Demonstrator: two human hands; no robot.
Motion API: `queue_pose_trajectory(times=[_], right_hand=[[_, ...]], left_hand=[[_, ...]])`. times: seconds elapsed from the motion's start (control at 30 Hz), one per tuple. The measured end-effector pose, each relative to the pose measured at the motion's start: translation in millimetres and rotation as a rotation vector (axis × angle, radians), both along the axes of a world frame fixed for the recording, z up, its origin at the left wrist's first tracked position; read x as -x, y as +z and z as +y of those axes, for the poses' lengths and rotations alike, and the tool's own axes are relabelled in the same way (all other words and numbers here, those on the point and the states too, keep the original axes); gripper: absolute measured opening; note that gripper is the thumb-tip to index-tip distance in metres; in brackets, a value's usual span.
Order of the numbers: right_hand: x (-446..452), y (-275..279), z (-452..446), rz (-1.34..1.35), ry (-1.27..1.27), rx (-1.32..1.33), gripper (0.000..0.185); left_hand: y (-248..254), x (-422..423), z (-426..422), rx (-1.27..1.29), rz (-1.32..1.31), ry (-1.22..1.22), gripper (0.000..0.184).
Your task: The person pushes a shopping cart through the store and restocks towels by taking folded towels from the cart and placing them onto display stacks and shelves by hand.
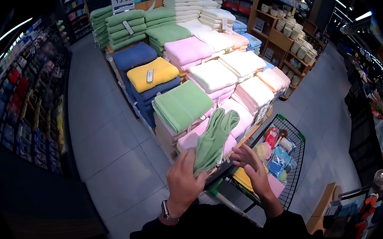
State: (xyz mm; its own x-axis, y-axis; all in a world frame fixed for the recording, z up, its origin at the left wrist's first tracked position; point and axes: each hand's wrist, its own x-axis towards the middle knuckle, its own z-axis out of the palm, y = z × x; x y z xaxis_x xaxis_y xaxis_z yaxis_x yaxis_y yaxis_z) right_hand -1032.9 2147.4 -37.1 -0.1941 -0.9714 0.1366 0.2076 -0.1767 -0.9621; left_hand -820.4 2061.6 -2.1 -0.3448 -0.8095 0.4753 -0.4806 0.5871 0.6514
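A crumpled green towel is held up by my left hand, whose fingers are closed around its lower left edge. My right hand is just to the right of that towel, apart from it, with its fingers spread and nothing in them. Behind the held towel lie a folded green towel and pink towels on the display. Farther back is a folded yellow towel with a tag, on top of blue ones.
A shopping cart with packaged goods and a yellow cloth stands at the right of the display, close to my right hand. Wooden shelves with cups stand behind it. Stocked shelves line the left side. Tiled floor runs between.
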Motion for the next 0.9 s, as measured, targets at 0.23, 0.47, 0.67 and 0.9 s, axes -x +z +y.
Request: queue_pose_trajectory(times=[0.23, 0.47, 0.67, 0.9], right_hand=[[-15.3, -13.9, -17.5, -0.565, -0.125, -0.283, 0.062], [1.0, -6.6, -23.5, -0.616, -0.069, -0.448, 0.060], [10.8, -19.1, -44.9, -0.395, 0.078, -0.446, 0.059], [14.6, 6.4, -84.0, -0.250, 0.029, -0.341, 0.059]], left_hand=[[9.6, 35.5, 31.5, 0.042, -0.034, -0.498, 0.050], [-49.8, -37.0, -31.8, -0.358, 0.364, -0.176, 0.068], [-155.4, -54.2, -43.4, -1.518, 0.958, -0.649, 0.069], [-154.2, -58.1, -57.0, -1.300, 0.868, -0.519, 0.073]])
